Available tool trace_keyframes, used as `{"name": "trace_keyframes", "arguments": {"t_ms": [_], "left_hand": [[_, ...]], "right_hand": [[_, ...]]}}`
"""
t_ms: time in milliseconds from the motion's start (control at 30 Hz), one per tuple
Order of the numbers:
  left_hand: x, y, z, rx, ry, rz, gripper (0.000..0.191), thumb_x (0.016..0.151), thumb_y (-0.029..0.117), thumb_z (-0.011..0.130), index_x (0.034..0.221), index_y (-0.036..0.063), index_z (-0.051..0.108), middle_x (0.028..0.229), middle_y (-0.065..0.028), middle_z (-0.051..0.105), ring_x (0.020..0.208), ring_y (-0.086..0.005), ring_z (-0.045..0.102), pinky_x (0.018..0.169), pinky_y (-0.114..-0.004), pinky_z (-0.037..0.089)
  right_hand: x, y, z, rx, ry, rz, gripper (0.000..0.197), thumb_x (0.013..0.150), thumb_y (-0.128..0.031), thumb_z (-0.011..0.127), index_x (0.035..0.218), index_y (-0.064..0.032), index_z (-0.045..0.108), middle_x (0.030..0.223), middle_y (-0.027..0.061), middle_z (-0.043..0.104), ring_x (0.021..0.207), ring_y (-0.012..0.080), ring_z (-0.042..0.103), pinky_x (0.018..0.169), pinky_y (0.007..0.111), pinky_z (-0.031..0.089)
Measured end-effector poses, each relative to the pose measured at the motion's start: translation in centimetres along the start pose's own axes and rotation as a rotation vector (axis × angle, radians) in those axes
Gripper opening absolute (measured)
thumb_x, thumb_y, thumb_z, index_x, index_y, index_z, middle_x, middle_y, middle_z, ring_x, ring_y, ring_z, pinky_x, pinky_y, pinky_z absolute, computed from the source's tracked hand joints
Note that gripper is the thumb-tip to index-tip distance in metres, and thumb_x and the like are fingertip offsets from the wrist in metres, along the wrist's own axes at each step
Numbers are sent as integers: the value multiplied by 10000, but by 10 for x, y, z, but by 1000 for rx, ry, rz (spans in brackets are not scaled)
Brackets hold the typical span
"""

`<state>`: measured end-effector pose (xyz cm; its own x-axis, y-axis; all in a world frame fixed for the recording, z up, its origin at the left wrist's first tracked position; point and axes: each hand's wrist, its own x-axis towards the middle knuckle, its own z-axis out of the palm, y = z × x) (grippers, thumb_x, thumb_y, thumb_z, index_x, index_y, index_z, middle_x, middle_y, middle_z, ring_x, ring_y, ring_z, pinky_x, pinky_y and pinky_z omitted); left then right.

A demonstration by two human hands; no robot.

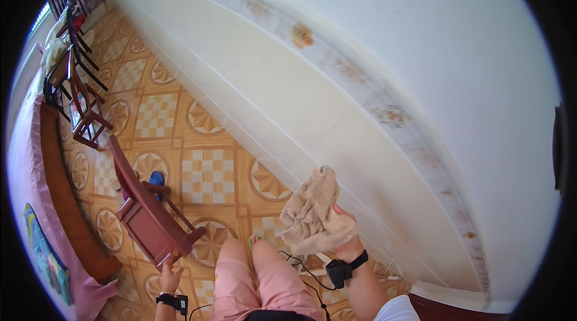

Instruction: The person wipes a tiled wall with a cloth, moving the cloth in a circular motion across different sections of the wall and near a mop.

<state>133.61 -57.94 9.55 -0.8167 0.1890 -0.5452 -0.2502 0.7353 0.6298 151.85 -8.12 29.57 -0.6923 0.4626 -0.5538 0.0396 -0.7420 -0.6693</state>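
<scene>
My right hand (pixel 348 235) holds a crumpled beige terry cloth (pixel 313 217) in front of the tiled lower wall (pixel 270 109). Folds of the cloth cover most of its fingers. At the lower left, my left hand (pixel 170 276) is beside the reddish-brown wooden chair (pixel 153 226), its fingers near the chair's lower edge; whether they touch it I cannot tell. That chair looks tilted in this view. A black strap with a small device is on each wrist.
Blue slippers (pixel 156 179) lie beyond the chair on the patterned floor (pixel 207 172). More chairs (pixel 90 123) stand at the upper left, along a bed with a pink cover (pixel 49 177). Black cables (pixel 311 271) and a white frame lie near my right leg.
</scene>
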Motion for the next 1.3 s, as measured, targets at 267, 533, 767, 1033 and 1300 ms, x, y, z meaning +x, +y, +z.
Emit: {"name": "trace_keyframes", "arguments": {"t_ms": [267,533,767,1033,1300], "left_hand": [[-156,223,-56,229,-450,332,253,868,250,667,977,21,680,869,-171,678,843,-299,652,727,-372,497],[-269,386,27,-170,-928,751,281,867,97,611,1145,56,620,1000,-101,614,894,-283,573,791,-350,480],[-336,360,-2,-141,-996,1315,181,909,141,622,1051,32,600,1069,-88,591,844,-222,587,776,-321,470],[-450,335,-140,-682,-627,638,323,1013,252,449,1257,44,411,1105,-67,535,734,-80,495,648,-238,464],[-495,328,-119,-732,-88,641,598,940,436,553,1273,-18,352,1106,-132,533,924,-156,546,763,-282,471]], "right_hand": [[-111,-111,99,252,-138,140,523,953,-279,513,1386,-6,405,1339,142,520,1225,287,507,1064,439,376],[-197,-184,227,151,-526,-101,519,956,-230,517,1424,-70,361,1369,95,487,1234,224,499,1055,374,387],[-307,-203,240,124,-538,-206,444,965,-222,494,1352,-14,432,1263,133,572,1144,255,568,1000,394,450],[-379,-138,229,-298,-513,-19,510,934,-154,536,1403,-26,382,1297,97,537,1143,195,557,967,323,456],[-399,-56,265,-752,-802,176,471,998,-192,470,1438,-63,358,1314,57,512,1109,131,535,932,267,446]]}}
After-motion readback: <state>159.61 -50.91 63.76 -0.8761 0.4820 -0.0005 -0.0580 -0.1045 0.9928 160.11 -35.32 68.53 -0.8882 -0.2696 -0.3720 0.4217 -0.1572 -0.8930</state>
